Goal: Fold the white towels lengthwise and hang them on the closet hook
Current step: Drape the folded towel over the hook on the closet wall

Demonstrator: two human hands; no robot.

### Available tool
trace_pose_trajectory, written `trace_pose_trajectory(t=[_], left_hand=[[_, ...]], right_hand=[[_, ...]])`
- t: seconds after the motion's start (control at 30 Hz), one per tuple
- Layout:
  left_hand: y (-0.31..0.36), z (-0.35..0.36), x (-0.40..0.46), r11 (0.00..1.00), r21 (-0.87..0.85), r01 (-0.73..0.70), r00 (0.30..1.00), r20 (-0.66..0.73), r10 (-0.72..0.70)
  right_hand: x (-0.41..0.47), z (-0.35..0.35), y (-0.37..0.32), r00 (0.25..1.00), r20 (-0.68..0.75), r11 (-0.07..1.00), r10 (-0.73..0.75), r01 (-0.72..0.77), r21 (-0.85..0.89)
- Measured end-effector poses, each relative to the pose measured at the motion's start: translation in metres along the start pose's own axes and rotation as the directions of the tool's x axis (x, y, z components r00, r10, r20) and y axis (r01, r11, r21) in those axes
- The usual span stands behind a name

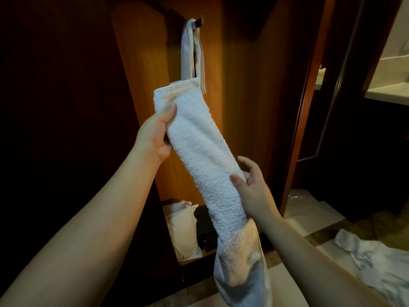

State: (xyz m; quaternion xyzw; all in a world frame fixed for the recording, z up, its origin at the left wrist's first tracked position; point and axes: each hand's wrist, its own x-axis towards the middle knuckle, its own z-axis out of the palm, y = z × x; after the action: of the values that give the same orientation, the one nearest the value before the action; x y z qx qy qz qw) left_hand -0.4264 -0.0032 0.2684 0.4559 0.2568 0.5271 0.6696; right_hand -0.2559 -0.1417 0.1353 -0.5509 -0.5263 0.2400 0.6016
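Both forearms reached toward the closet. Left hand (155,136) pinched the folded towel (205,156) near its top; right hand (252,187) cradled it, fingers loose. Next, I judged, draping it over the hook (198,23) beside another towel (188,54).

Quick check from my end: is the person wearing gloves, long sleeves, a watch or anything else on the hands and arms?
No. The left hand and right hand are bare, without gloves or visible rings. Both forearms are uncovered for as much as shows, with no sleeves, watch or bands in view. The nails look short and unpainted.
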Motion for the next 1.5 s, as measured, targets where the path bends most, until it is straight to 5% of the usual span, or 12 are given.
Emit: trace_pose_trajectory(t=[0.07, 0.17, 0.23, 0.3, 0.43, 0.6, 1.03, 1.23, 1.4, 1.5], left_hand=[[-0.003, 0.002, 0.001, 1.0, -0.003, 0.013, 1.0, -0.013, -0.013], [-0.006, 0.007, 0.002, 0.999, 0.037, 0.032, 0.999, 0.007, -0.033], [-0.008, 0.01, 0.005, 0.996, 0.071, 0.053, 0.998, 0.018, -0.055], [-0.01, 0.012, 0.01, 0.992, 0.106, 0.066, 0.998, -0.021, -0.064], [-0.015, 0.012, 0.028, 0.978, 0.163, 0.133, 0.977, -0.189, -0.102], [-0.021, 0.015, 0.044, 0.956, 0.131, 0.261, 0.951, -0.206, -0.231], [-0.036, 0.025, 0.094, 0.889, 0.259, 0.377, 0.922, -0.2, -0.333], [-0.065, 0.018, 0.114, 0.837, 0.361, 0.411, 0.905, -0.276, -0.325], [-0.103, 0.0, 0.12, 0.753, 0.489, 0.439, 0.895, -0.163, -0.416], [-0.128, -0.015, 0.113, 0.512, 0.764, 0.393, 0.839, -0.07, -0.539]], right_hand=[[0.004, -0.007, 0.0, 0.973, 0.209, 0.994, 0.1, -0.107, 0.02], [0.012, -0.02, 0.002, 0.7, 0.62, 0.886, 0.355, -0.464, 0.018], [0.016, -0.027, 0.002, 0.554, 0.717, 0.839, 0.423, -0.538, -0.079], [0.018, -0.031, 0.002, 0.516, 0.745, 0.828, 0.422, -0.554, -0.085], [0.013, -0.031, 0.0, 0.544, 0.756, 0.832, 0.365, -0.554, -0.003], [0.003, -0.032, 0.014, 0.602, 0.713, 0.739, 0.358, -0.65, 0.177], [-0.005, -0.043, 0.039, 0.463, 0.744, 0.784, 0.482, -0.607, -0.131], [0.002, -0.051, 0.026, 0.418, 0.779, 0.735, 0.467, -0.673, -0.08], [0.015, -0.059, 0.017, 0.515, 0.751, 0.705, 0.414, -0.703, 0.094], [0.031, -0.063, 0.009, 0.648, 0.674, 0.638, 0.355, -0.694, 0.333]])
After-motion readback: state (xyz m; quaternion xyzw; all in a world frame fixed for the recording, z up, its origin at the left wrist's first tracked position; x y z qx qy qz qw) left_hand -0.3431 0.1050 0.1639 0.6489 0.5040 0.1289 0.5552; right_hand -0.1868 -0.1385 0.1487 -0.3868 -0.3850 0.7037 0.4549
